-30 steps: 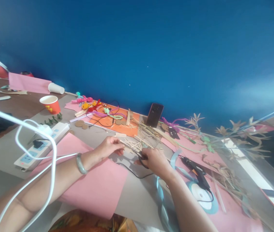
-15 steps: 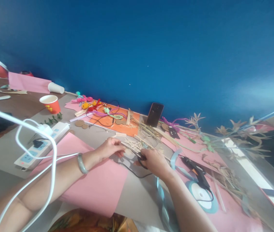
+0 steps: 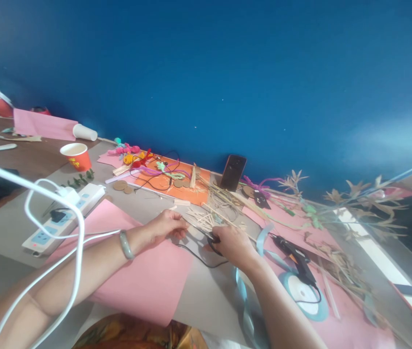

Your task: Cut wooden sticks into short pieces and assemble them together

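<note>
My right hand (image 3: 232,244) is closed around the dark handles of a pair of scissors (image 3: 213,238), whose blades point left toward my other hand. My left hand (image 3: 167,226), with a bracelet at the wrist, is closed in a pinch near the blade tips. A pale end of what looks like a thin wooden stick (image 3: 173,208) shows just above its fingers; the rest is hidden. Behind the blades lies a loose pile of short cut sticks (image 3: 199,216). Pink paper (image 3: 147,278) lies under my left forearm.
A white power strip (image 3: 65,218) with a looping white cable (image 3: 81,242) is at left, near a red paper cup (image 3: 76,157). To the right are a black glue gun (image 3: 296,259), a ribbon spool (image 3: 304,293) and dried stems. A phone (image 3: 233,173) leans against the blue wall.
Hardly anything differs. My left hand has shifted very slightly, and the pale stick end shows a little more above its fingers. The scissors stay near the same spot.
</note>
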Tool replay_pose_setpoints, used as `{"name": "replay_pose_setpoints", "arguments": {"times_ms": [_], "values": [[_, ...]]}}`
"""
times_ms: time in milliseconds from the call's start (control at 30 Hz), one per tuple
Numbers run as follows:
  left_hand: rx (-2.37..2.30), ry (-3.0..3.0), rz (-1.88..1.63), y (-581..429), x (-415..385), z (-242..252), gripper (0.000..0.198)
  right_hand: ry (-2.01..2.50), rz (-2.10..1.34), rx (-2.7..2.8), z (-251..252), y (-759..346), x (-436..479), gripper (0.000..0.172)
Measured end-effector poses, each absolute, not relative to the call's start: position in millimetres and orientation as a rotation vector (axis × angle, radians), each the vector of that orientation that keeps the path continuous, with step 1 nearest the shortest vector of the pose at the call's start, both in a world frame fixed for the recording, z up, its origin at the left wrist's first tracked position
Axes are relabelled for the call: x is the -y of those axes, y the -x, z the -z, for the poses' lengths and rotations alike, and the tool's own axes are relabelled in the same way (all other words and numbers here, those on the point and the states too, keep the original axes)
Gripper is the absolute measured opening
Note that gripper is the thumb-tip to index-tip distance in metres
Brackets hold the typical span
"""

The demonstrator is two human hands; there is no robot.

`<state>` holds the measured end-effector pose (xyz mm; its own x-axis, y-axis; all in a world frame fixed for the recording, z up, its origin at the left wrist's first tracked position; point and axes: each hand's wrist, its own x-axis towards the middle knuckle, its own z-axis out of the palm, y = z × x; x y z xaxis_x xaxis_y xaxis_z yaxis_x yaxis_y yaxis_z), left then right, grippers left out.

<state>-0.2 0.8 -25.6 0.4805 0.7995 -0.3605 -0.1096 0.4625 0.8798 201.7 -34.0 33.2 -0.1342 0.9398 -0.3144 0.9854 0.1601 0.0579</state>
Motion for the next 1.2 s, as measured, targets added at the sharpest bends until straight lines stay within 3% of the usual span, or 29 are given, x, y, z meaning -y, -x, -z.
{"name": "replay_pose_setpoints", "arguments": {"times_ms": [500, 600, 733, 833, 967, 1200], "values": [[-0.901, -0.929, -0.622, -2, -1, 29, 0.031, -1.974, 0.39, -2.229, -32, -202, 33, 0.031], [-0.861, -0.975, -0.646, -2, 0, 26, 0.034, -2.178, 0.748, -2.334, -26, -201, 32, 0.033], [-0.791, -1.036, -0.677, -4, 2, 25, 0.037, -2.241, 1.568, -2.406, -14, -196, 32, 0.034], [-0.784, -1.038, -0.711, -5, 3, 25, 0.038, -2.284, 1.807, -2.39, -9, -190, 33, 0.034], [-0.801, -1.061, -0.751, -6, 3, 23, 0.034, -2.357, 1.811, -2.417, -9, -187, 35, 0.033], [-0.817, -1.113, -0.759, -6, 4, 20, 0.031, -2.421, 1.375, -2.595, -15, -184, 39, 0.023]]}}
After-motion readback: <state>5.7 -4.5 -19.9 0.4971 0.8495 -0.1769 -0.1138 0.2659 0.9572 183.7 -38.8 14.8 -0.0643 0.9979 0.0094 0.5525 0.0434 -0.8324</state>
